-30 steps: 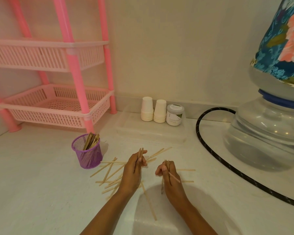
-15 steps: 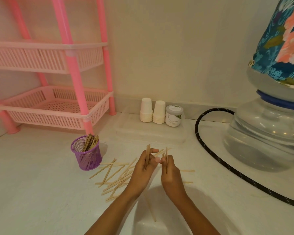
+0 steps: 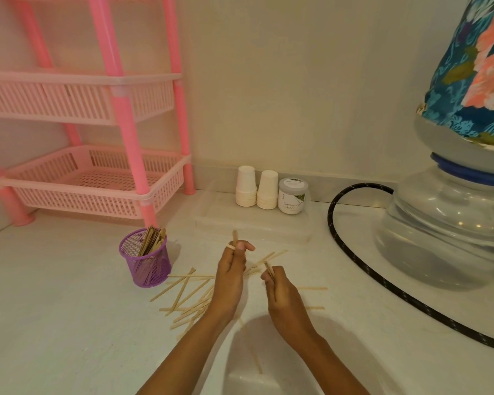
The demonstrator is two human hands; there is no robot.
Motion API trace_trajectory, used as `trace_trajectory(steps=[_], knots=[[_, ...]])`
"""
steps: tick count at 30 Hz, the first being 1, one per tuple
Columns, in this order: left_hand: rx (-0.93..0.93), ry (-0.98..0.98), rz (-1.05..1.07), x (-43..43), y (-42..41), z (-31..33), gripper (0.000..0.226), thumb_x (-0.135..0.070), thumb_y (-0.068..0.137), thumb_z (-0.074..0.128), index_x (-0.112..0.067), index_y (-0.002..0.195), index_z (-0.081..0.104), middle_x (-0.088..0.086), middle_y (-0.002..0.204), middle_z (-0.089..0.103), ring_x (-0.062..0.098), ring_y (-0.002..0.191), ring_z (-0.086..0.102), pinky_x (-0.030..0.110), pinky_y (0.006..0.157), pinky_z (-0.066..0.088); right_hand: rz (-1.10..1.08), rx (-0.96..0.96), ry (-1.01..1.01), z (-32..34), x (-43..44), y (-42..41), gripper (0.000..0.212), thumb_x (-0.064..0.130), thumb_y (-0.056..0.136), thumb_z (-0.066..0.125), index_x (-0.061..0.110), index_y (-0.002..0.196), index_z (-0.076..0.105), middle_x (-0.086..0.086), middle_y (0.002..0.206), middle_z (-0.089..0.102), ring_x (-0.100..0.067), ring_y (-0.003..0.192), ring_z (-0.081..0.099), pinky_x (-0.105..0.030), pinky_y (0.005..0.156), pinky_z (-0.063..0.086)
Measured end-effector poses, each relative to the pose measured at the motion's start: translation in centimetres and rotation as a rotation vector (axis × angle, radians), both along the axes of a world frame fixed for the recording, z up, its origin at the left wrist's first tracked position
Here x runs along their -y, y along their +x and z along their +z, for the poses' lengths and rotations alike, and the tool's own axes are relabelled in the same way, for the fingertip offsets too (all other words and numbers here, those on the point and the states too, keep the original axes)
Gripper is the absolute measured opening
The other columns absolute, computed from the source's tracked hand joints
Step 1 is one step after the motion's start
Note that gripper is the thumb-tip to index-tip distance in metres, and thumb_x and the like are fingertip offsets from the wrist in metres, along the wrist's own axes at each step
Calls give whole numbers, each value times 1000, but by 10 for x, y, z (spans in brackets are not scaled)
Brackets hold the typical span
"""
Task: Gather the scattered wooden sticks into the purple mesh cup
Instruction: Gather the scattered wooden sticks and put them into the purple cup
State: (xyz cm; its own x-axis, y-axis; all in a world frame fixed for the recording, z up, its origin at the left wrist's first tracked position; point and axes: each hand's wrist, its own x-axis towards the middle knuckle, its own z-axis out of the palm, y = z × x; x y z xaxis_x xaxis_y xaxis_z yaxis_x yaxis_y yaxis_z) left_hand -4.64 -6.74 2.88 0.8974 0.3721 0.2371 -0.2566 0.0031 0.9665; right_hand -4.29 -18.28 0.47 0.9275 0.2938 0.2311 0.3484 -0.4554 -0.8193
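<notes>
The purple mesh cup [image 3: 146, 262] stands on the white floor left of my hands, with several wooden sticks leaning inside it. More loose sticks [image 3: 187, 292] lie scattered on the floor between the cup and my hands, some hidden under my left forearm. My left hand [image 3: 230, 276] is lifted above the pile and pinches a few sticks upright, their tips poking above my fingers. My right hand [image 3: 280, 292] is closed around another small bundle of sticks. Two single sticks [image 3: 313, 288] lie right of my right hand.
A pink plastic shelf rack [image 3: 92, 181] stands at the back left. A clear shallow tray [image 3: 251, 223], two stacks of paper cups [image 3: 257, 186] and a small jar [image 3: 292, 196] sit by the wall. A black hose [image 3: 362, 269] curves past a large water bottle [image 3: 445, 232] at right.
Both hands met over the pile half a second ago, then parted. My left hand has risen with its sticks; my right hand has drawn back to the right with its bundle.
</notes>
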Motion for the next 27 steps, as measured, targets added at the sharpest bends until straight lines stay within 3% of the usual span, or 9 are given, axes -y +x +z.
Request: trace_trajectory(steps=[3, 7, 9, 11, 16, 19, 22, 23, 27], knots=[[-56, -163, 49, -8, 6, 3, 33, -36, 99, 35, -22, 77, 55, -7, 67, 42, 4, 58, 41, 10, 53, 36, -36, 13, 31, 4, 5, 1, 16, 26, 100, 33, 15, 96, 45, 1, 68, 43, -8, 56, 37, -22, 51, 31], [-77, -405, 39, -13, 10, 1, 36, -30, 102, 32, -16, 76, 52, -3, 81, 60, 5, 73, 60, 20, 67, 46, -33, 20, 123, 19, 5, 0, 16, 21, 100, 33, 21, 112, 45, 6, 78, 47, -4, 56, 41, -17, 55, 37], [-63, -492, 5, -13, 10, 2, 36, -26, 103, 30, -15, 74, 48, -1, 73, 64, 14, 77, 65, 26, 70, 49, -44, 18, 153, 26, 3, 1, 21, 18, 101, 31, 22, 115, 46, 8, 80, 48, -5, 56, 42, -16, 57, 37], [-63, -549, -19, -11, 10, 3, 34, -24, 103, 30, -14, 75, 46, 0, 61, 56, 16, 63, 62, 28, 68, 50, -76, 11, 152, 32, 0, 1, 25, 17, 101, 28, 24, 116, 48, 12, 83, 49, -5, 63, 47, -14, 60, 39], [-175, -441, -51, -4, 8, 1, 26, -24, 102, 34, -13, 99, 57, -4, 62, 38, 3, 44, 35, 18, 47, 35, -84, -33, 57, 40, -7, 6, 33, 17, 101, 27, 22, 127, 47, 4, 115, 54, -8, 86, 50, -19, 73, 37], [-215, -361, -150, 5, 3, 1, 30, -33, 100, 38, -15, 108, 60, -5, 66, 42, 4, 51, 37, 20, 53, 35, -24, -50, -48, 38, -16, 10, 38, 24, 102, 27, 29, 139, 34, 2, 120, 45, -7, 88, 51, -19, 77, 40], [-227, -336, -239, 15, -1, 2, 37, -41, 96, 43, -13, 113, 60, 3, 88, 67, 11, 83, 65, 26, 81, 48, -75, -46, -79, 36, -24, 10, 28, 55, 95, 31, 37, 108, 47, 1, 98, 64, -8, 77, 64, -25, 67, 46], [-233, -330, -244, 17, -3, 3, 37, -42, 96, 44, -13, 114, 60, 5, 100, 70, 13, 97, 67, 29, 90, 48, -114, -129, 61, 31, -29, 12, 32, 64, 91, 29, 36, 93, 45, 1, 85, 69, -9, 73, 67, -28, 63, 47], [-259, -235, -230, 21, -7, 2, 38, -41, 98, 38, -15, 115, 60, 6, 113, 68, 12, 109, 64, 31, 98, 46, -209, -256, 330, 33, -44, 8, 36, 65, 90, 27, 33, 81, 41, 1, 66, 65, -14, 64, 67, -37, 62, 52]])
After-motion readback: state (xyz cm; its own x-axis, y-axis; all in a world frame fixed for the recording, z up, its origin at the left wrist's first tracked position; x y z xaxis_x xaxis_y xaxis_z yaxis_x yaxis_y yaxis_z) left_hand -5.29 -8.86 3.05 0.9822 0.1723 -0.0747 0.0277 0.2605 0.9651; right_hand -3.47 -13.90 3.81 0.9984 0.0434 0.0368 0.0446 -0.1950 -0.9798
